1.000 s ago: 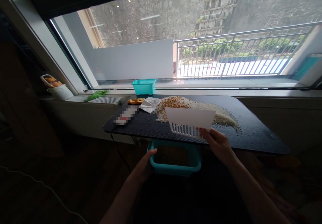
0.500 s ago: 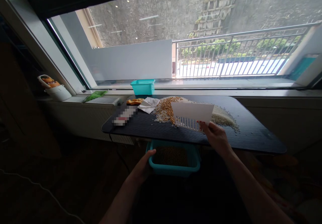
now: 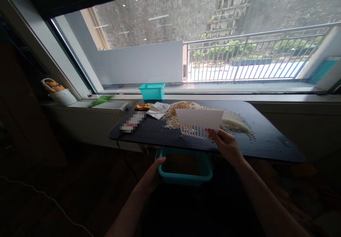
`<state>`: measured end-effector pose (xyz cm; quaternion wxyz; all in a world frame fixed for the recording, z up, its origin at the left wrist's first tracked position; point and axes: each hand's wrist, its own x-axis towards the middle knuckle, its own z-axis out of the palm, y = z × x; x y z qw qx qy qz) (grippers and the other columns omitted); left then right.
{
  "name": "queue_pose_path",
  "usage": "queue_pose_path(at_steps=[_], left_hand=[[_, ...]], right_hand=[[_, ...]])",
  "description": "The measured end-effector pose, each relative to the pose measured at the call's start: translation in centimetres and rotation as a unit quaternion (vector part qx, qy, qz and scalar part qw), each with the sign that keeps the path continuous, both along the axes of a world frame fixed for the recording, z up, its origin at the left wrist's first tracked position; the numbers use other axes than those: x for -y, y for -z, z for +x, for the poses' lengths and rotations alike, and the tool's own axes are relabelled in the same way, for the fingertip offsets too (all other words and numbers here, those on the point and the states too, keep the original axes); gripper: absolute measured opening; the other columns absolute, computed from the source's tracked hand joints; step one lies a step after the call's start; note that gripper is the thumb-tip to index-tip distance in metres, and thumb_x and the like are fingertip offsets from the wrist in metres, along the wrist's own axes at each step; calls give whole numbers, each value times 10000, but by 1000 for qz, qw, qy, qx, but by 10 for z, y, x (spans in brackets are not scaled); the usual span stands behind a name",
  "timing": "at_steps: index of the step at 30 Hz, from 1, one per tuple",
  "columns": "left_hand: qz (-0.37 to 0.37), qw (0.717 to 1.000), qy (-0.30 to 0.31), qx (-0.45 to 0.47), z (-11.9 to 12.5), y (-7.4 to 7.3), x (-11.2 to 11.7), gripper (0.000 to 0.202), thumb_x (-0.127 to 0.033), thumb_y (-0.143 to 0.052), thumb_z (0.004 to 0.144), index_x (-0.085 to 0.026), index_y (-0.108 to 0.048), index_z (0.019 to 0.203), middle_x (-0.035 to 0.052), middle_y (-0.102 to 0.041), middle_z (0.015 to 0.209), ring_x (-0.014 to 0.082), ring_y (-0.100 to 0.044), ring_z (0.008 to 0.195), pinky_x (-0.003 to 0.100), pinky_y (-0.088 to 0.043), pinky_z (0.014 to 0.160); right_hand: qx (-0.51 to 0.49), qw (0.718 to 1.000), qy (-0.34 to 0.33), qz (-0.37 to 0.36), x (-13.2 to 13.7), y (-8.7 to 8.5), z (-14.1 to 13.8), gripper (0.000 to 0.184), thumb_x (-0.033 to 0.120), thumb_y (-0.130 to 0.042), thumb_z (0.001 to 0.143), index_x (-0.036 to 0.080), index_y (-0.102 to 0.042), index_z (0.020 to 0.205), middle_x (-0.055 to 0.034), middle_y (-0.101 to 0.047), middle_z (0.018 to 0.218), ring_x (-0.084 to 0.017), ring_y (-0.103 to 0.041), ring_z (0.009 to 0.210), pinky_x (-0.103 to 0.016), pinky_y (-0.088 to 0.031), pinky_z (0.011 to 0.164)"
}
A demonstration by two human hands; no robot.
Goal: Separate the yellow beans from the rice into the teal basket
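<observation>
My right hand (image 3: 226, 144) grips a white slotted scoop (image 3: 199, 118) by its right end, its row of slots low over the dark table. Behind the scoop lies a heap of yellow kernels (image 3: 172, 118) mixed with white grains. To the right spreads a pile of rice-like white grains (image 3: 233, 122). My left hand (image 3: 155, 169) holds the left rim of a turquoise bin (image 3: 186, 179), thumb over the edge, just below the table's front edge. Many small brownish grains or beans (image 3: 181, 163) cover the bin's bottom, dim in the shade.
On the dark table (image 3: 274, 146) lie a crumpled white tissue (image 3: 158, 110), a yellowish cloth-like item (image 3: 144, 106) and a blurred flat object (image 3: 133, 122). Another turquoise bin (image 3: 151, 92) stands by the window. A radiator (image 3: 106, 123) and a white pot (image 3: 62, 97) are at left.
The scoop in my right hand has shifted a little to the left across the kernel heap. My left hand and the bin it holds stay nearly where they were.
</observation>
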<state>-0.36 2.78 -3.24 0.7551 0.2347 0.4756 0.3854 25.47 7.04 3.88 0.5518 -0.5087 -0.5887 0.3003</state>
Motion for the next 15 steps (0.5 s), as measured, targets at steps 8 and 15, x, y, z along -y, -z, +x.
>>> queue_pose_path(at_steps=[8,15], left_hand=[[-9,1000,-1,8,0,0,-1,550,-392,-528,774,-125,-456,1249,118,-620,1108,247,-604,947,303,-495,675],[-11,1000,-2,10,-1,2,-2,557,-401,-539,764,-138,-460,1248,110,-618,1116,253,-593,980,303,-493,683]], right_hand=[[5,1000,-28,9,-5,5,-2,352,507,-570,735,169,-605,644,-13,-549,632,-134,-484,608,-233,-387,562],[46,997,-45,30,3,14,0,334,477,-573,750,167,-662,665,-38,-604,700,-163,-543,681,-247,-438,616]])
